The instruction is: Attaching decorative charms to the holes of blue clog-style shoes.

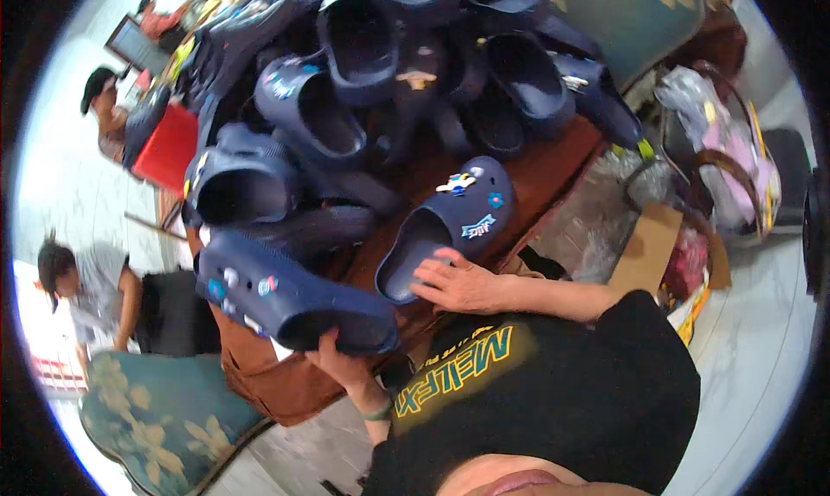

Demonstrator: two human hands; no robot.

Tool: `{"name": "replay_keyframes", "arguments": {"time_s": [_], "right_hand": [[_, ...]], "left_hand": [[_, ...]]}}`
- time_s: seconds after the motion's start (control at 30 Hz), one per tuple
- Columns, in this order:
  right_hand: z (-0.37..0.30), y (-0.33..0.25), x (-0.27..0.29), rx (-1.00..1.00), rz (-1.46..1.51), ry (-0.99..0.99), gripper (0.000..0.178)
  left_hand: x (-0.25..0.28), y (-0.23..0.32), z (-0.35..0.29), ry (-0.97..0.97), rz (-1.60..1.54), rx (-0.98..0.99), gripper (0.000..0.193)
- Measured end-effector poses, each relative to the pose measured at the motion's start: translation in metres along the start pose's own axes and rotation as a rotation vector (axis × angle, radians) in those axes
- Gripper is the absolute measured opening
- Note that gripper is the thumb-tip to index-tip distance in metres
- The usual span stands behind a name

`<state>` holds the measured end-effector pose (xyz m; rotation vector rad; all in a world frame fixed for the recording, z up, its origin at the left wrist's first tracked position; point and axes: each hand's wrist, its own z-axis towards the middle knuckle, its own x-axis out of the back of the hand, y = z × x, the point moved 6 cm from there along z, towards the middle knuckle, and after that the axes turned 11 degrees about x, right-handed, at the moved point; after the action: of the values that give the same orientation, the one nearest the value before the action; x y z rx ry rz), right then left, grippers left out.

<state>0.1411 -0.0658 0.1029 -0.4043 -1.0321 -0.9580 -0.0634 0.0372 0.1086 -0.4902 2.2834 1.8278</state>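
My left hand (341,362) grips the heel rim of a dark blue clog (251,280), its thumb at the opening and the other fingers mostly hidden beneath. This clog is tilted and carries small charms on its toe. My right hand (462,284) holds a second dark blue clog (488,198) by the heel side, fingers reaching over the rim. White, yellow and blue charms are fixed on that clog's toe, which points away from me. Both clogs are at the near edge of a brown-covered table (380,236).
A large heap of dark blue clogs (359,51) covers the table beyond my hands. To the right are a bag of plastic wrap (722,150) and a cardboard piece (644,249). Patterned green chairs (156,418) flank the table. Other people sit at left, one beside a red chair (166,150).
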Motion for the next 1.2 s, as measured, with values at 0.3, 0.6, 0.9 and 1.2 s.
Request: {"name": "replay_keyframes", "arguments": {"time_s": [0.3, 0.6, 0.9, 1.2], "right_hand": [[-0.020, 0.001, 0.033, 0.014, 0.115, 0.187, 0.016], [-0.065, 0.061, 0.211, -0.558, 0.484, 0.557, 0.027], [-0.094, 0.106, 0.263, -0.137, -0.195, -0.383, 0.020], [-0.167, 0.301, 0.243, 0.331, -0.678, -0.895, 0.008]], "left_hand": [[0.026, -0.019, 0.007, -0.103, -0.066, 0.062, 0.056], [0.009, -0.029, 0.019, -0.141, 0.029, 0.081, 0.050], [0.022, -0.051, 0.026, -0.161, -0.205, 0.267, 0.053], [0.043, -0.047, 0.008, -0.048, -0.021, 0.123, 0.055]]}}
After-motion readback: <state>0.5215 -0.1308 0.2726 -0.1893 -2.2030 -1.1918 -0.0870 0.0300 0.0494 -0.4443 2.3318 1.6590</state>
